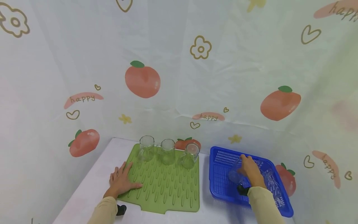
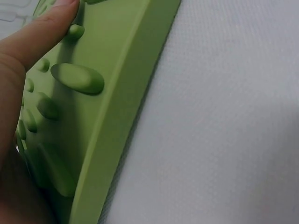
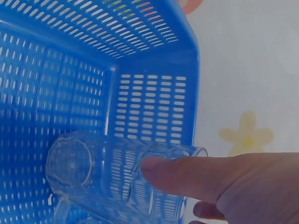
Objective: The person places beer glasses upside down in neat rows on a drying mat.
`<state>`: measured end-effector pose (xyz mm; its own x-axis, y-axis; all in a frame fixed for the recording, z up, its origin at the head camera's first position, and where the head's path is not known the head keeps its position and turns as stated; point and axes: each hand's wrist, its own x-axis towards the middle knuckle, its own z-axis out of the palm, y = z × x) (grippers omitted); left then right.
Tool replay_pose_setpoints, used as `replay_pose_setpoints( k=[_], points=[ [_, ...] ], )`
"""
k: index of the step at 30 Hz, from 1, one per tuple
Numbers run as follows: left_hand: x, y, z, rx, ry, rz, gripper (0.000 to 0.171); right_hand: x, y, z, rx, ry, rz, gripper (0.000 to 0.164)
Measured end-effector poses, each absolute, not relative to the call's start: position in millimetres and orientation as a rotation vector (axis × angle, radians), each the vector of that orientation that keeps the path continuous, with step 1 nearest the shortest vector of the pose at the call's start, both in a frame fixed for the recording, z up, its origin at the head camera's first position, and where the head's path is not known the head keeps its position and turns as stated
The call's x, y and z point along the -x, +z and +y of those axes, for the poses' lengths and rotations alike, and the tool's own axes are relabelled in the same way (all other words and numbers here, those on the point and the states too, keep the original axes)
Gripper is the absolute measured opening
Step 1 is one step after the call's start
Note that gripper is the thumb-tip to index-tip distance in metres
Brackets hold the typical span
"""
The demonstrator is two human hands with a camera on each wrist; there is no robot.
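With fingers spread, my left hand rests on the left edge of a green drying mat. Its thumb lies over the ribbed top in the left wrist view. My right hand reaches into a blue plastic basket and grips a clear glass mug near its rim. That mug lies tilted against the basket's wall; the thumb shows on it, while most other fingers are hidden. Along the mat's back edge stand three glass mugs: left, middle and right.
More clear glassware lies in the right part of the basket. Mat and basket sit side by side on a white-covered table. A patterned white curtain hangs close behind them.
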<state>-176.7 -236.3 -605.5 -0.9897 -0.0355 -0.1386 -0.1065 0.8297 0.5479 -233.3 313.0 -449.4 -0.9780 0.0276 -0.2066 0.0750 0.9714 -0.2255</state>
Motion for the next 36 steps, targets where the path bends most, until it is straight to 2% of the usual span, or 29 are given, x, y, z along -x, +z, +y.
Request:
replay_pose_setpoints(
  k=[14,36],
  points=[
    [176,-603,-236,0.14,0.872,2.878,0.128,241,-445,310,-0.093,-0.326,2.854,0.079],
    [174,-601,-235,0.146,0.879,2.884,0.124,239,-461,319,-0.129,-0.561,2.852,0.079]
  ],
)
